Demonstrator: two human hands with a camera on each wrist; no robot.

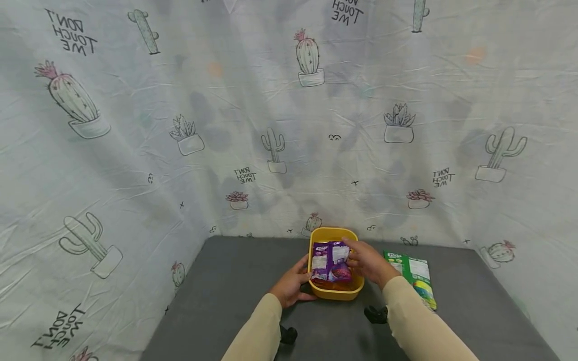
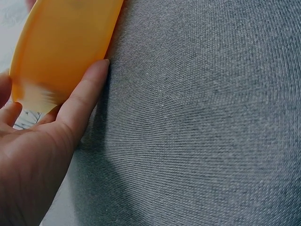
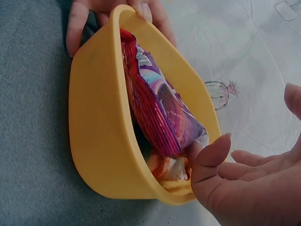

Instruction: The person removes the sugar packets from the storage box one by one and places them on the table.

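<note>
left hand [image 1: 292,284] grips the yellow bin [image 1: 336,295]; right hand [image 1: 368,261], pinch unclear, seems to settle the purple packet [image 1: 330,260]; next wants light pressing.

through my cameras i see a dark grey table top [image 1: 239,291] spreading out on both sides of my grip, its covering a fine ribbed weave just beside the left hand [image 1: 292,285]. directly on it, between that hand and the right hand [image 1: 369,261], i have a yellow bin [image 1: 338,295]. to the right of the right hand lies a green packet [image 1: 420,273], partly hidden by the sleeve [image 1: 420,316].
</note>
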